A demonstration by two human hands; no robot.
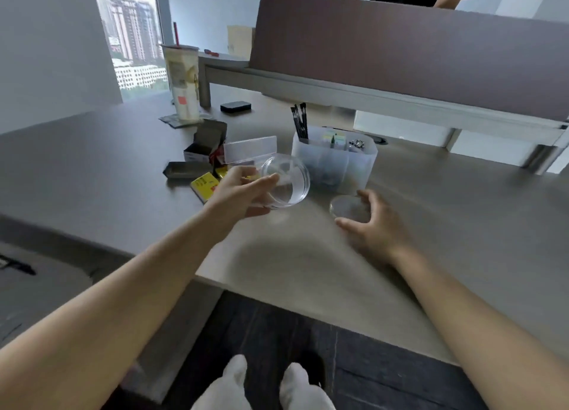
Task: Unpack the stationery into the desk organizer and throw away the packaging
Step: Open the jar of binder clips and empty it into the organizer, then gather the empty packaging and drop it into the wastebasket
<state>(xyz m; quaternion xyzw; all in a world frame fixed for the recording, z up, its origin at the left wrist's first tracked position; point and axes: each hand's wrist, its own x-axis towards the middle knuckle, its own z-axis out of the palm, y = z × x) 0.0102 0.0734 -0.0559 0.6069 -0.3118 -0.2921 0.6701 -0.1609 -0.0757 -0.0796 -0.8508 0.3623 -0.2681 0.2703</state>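
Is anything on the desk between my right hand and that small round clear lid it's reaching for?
Nothing visible. The right hand is already at the round lid lying flat on the desk, its spread fingers curving around the lid's near and right edge. The organizer stands behind it.

Tall drink cup [182, 83] with red straw, black case [235, 106] beside, desk divider [409, 58] behind

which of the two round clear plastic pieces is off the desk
The round clear container held up in the left hand, tilted. The other round clear piece lies flat on the desk under the right hand.
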